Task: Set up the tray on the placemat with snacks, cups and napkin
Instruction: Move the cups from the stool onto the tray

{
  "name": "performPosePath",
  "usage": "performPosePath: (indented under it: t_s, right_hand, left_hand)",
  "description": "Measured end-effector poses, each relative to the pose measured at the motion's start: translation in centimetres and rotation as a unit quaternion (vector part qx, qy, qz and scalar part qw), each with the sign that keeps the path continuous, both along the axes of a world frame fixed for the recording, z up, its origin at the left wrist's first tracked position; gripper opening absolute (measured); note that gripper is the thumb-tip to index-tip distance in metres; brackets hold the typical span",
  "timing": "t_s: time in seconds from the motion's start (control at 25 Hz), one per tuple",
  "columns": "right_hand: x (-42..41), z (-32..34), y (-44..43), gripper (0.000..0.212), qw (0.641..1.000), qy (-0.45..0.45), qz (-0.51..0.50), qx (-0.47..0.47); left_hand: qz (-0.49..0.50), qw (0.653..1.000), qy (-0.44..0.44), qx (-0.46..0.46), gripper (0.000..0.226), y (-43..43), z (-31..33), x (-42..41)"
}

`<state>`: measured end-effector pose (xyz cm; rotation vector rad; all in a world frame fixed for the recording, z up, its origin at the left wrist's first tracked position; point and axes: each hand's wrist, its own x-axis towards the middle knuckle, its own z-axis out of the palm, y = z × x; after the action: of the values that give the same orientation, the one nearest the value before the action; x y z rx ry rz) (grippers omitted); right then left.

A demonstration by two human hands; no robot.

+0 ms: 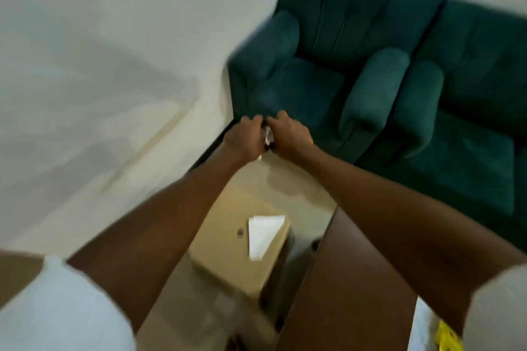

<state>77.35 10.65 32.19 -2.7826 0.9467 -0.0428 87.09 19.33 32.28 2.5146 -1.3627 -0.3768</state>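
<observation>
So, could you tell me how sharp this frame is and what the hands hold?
Head view: motion blur smears everything; the sofa looks skewed by the wide angle; light soft, no glare; left hand and right hand grip a pale thing, too blurred to name.

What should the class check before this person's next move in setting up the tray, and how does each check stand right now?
1. Both the left hand and the right hand hold the small shiny thing: ok.
2. What that thing is: cannot tell, blurred.
3. The napkin on the tray: not ok, it lies on the tan box.
4. The tray and placemat in view: not ok.
5. A bare spot on the brown table: ok.
</observation>
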Motion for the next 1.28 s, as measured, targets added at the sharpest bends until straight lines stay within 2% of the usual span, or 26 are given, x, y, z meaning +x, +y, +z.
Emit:
performPosePath:
  t_s: [0.24, 0.4, 0.52, 0.64, 0.76, 0.88, 1.08, 1.28]
  right_hand:
    - [-9.5, 23.4, -1.3, 0.04, 0.992, -0.07, -0.072, -0.073]
    - [-19.2, 38.6, -1.3, 0.036, 0.973, -0.117, -0.149, -0.13]
    - [-28.4, 46.3, -0.3, 0.032, 0.959, -0.105, -0.185, -0.187]
    - [-36.5, 51.9, 1.2, 0.034, 0.942, -0.068, -0.237, -0.228]
    - [-45.6, 55.2, 3.2, 0.036, 0.923, -0.05, -0.285, -0.252]
    - [-54.5, 55.8, 4.9, 0.033, 0.913, -0.048, -0.313, -0.257]
    - [-67.0, 54.4, 6.2, 0.029, 0.906, -0.043, -0.349, -0.237]
    - [-74.4, 53.2, 4.6, 0.024, 0.899, -0.066, -0.373, -0.221]
  left_hand:
    - [-0.131, 0.985, -0.113, -0.021, 0.052, -3.3, 23.7, -7.2]
    - [-0.207, 0.964, -0.135, -0.094, 0.048, -6.3, 39.0, -15.3]
    - [-0.272, 0.941, -0.136, -0.148, 0.044, -7.2, 45.4, -23.0]
    - [-0.298, 0.932, -0.145, -0.148, 0.051, -7.4, 49.7, -31.2]
    - [-0.333, 0.922, -0.117, -0.156, 0.047, -6.8, 53.0, -40.7]
    - [-0.36, 0.914, -0.086, -0.169, 0.045, -5.7, 54.5, -50.1]
    - [-0.395, 0.893, -0.126, -0.174, 0.05, -3.4, 53.8, -63.2]
    - [-0.393, 0.894, -0.14, -0.164, 0.05, -3.8, 53.2, -70.9]
